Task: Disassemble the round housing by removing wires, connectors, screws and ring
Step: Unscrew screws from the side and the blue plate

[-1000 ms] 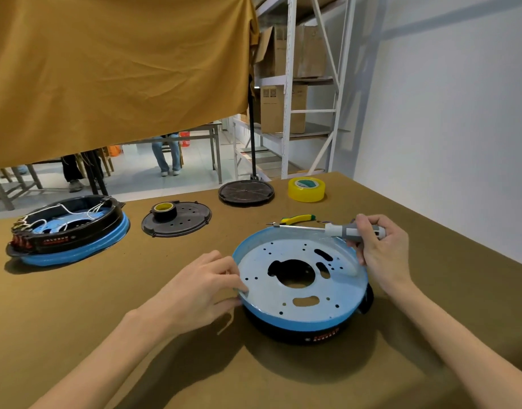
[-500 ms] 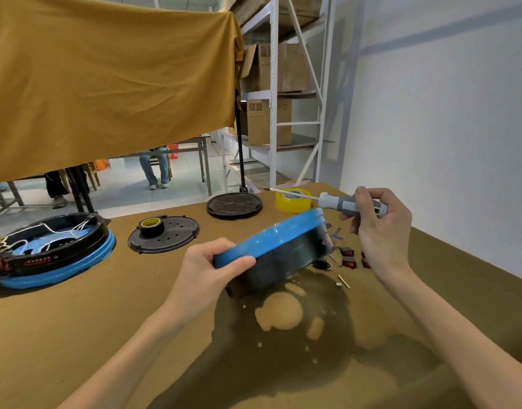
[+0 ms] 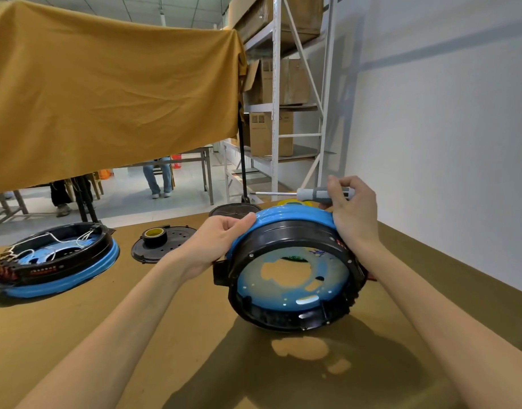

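both hands tip the round housing (image 3: 292, 278) on edge, inside facing cam, prob to check it. left hand (image 3: 221, 240) grips blue rim; right hand (image 3: 354, 214) braces it w/ fingers curled round a screwdriver (image 3: 316, 193).

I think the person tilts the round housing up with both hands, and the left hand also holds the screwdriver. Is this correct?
Not quite. The head view shows the screwdriver in the right hand, not the left hand. Both hands do tilt the round housing up on the table.

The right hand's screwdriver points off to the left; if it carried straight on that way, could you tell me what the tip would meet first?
Probably nothing close: the right hand aims the screwdriver left, past the black pole; depth is unclear.
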{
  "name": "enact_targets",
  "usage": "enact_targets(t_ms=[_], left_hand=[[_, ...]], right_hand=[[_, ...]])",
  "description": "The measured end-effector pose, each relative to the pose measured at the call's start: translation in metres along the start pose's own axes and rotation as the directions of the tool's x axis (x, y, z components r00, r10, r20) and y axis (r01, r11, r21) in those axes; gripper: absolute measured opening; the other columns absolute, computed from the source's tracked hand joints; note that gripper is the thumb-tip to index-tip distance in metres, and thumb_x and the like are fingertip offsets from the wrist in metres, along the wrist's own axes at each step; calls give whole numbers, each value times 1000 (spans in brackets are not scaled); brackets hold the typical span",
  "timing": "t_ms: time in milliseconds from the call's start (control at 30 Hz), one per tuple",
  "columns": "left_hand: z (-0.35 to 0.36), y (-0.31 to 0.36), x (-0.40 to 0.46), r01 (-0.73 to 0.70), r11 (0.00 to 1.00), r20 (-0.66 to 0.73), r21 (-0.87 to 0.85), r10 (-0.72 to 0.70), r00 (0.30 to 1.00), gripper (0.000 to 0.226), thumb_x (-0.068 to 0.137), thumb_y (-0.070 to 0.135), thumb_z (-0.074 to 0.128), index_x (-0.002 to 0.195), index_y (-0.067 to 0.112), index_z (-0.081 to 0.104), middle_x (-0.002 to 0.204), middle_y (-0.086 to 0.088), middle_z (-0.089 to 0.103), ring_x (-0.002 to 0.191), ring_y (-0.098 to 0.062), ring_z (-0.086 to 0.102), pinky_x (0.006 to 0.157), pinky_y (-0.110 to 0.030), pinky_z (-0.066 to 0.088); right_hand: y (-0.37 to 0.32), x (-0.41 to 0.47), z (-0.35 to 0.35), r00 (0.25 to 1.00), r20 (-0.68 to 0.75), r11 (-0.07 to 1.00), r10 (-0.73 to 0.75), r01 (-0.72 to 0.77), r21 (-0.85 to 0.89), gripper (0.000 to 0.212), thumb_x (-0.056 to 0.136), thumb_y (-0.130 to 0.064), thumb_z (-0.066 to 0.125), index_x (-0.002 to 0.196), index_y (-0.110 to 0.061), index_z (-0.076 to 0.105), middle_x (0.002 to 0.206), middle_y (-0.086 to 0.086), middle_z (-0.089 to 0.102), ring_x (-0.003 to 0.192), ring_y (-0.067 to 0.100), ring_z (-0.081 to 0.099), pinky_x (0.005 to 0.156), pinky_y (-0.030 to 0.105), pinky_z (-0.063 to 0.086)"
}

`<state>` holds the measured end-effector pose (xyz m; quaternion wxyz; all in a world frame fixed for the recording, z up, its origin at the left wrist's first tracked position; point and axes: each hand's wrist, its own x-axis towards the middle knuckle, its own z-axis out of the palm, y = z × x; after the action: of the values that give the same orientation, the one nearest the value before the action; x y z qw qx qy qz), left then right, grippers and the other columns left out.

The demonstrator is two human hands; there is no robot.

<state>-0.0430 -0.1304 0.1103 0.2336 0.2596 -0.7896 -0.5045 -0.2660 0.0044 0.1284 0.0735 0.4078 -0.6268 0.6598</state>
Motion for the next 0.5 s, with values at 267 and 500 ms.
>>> enact_targets(t_ms=[267,500], left_hand=[[12,21,-8,-152,981,186,119,129,974,46,74,62,78,102,25,76,96,-2,79,87,-11,74,75,-22,57],[33,34,-1,-250,963,229,105,221,948,45,71,35,93,109,28,70,97,7,78,87,-11,76,71,-19,58]], right_hand=[[25,13,-21,981,-9,979,192,-192,-61,31,101,-37,55,90,-12,68,91,6,69,90,23,64,85,40,51],[40,7,-37,955,-76,957,285,-288,-30,31,101,-37,54,81,-15,63,81,4,64,79,19,58,71,32,44]])
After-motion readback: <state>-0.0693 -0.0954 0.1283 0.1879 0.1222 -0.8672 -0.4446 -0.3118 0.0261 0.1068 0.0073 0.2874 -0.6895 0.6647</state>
